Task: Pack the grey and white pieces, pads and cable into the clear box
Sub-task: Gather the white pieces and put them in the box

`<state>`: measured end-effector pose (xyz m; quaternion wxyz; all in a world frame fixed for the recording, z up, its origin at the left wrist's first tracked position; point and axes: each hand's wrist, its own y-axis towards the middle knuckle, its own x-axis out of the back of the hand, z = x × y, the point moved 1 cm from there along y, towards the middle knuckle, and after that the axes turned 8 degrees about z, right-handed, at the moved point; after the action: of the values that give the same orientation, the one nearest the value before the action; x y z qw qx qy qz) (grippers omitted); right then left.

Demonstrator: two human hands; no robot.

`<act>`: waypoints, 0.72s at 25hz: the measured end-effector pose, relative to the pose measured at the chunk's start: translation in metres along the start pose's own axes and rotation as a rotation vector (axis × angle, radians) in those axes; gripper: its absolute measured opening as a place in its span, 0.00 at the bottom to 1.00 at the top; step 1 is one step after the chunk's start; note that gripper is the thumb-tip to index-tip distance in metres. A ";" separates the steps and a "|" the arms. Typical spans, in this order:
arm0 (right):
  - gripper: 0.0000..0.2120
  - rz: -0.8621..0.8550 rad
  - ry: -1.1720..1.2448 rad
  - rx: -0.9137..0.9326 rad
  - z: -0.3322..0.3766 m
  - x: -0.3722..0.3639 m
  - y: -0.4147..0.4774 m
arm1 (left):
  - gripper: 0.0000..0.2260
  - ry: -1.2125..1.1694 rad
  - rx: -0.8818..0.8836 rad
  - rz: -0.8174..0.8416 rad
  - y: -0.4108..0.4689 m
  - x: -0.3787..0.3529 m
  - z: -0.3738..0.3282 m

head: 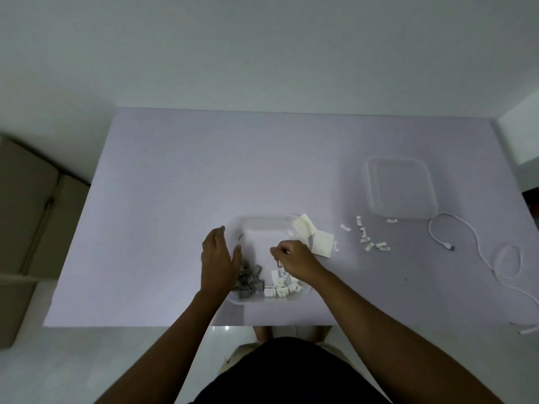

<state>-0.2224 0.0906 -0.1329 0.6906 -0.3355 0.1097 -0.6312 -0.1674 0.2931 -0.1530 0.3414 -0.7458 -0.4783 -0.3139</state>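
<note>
The clear box (264, 221) stands near the table's front edge. Grey pieces (250, 279) lie in its front left part and white pieces (281, 288) in its front right. My left hand (217, 262) rests with fairly straight fingers against the box's left wall. Over the box's middle, my right hand (294, 259) has its fingers curled, pinching what looks like a small white piece. Two white pads (315, 239) lie at the box's back right corner, one leaning on the rim. Several loose white pieces (366, 239) lie to the right. The white cable (478, 246) curls at the far right.
A clear lid (401, 191) lies upside down at the back right of the pale table (204, 158). The cable's far end (528, 330) reaches the table's front right edge. A brown cardboard box (26, 214) stands on the floor to the left.
</note>
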 end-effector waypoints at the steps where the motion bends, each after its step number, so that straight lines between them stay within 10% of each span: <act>1: 0.15 0.054 -0.095 -0.016 -0.004 -0.009 0.003 | 0.24 -0.059 0.080 0.074 0.000 -0.007 0.007; 8: 0.14 0.222 -0.568 -0.078 -0.038 -0.036 -0.002 | 0.16 -0.273 0.191 0.152 -0.004 -0.020 0.018; 18: 0.09 0.087 -0.521 0.082 -0.045 -0.026 -0.018 | 0.15 -0.286 0.239 0.121 -0.004 -0.024 0.013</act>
<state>-0.2670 0.1005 -0.1633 0.7351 -0.4533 -0.0830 -0.4972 -0.1771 0.2929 -0.1782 0.3744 -0.7642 -0.5102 -0.1248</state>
